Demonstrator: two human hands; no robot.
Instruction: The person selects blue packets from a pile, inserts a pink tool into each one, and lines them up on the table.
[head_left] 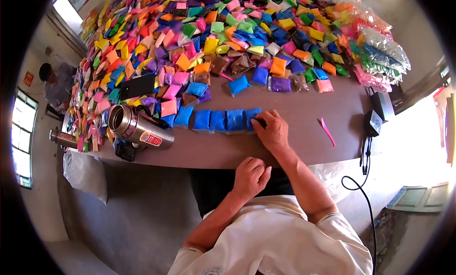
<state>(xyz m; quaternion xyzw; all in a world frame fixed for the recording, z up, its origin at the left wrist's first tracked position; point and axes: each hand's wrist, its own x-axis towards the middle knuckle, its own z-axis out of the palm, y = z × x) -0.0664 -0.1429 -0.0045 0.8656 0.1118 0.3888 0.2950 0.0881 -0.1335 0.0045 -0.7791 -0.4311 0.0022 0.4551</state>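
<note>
A row of small blue plastic packets (218,120) lies side by side near the front of the brown table (299,104). At the row's right end, my right hand (271,131) has its curled fingers on the last blue packet (251,117), partly covering its right side. My left hand (251,177) is held at the table's front edge, above my lap, with its fingers curled in. Nothing shows in it, and its palm is turned out of sight. Another blue packet (239,85) lies apart, just behind the row.
A big heap of coloured packets (228,30) covers the back and left. An open steel flask (142,130) and black phone (137,87) stand and lie left. A pink plastic stick (327,132) and black adapter (373,123) with cables are right. One person (58,82) sits far left.
</note>
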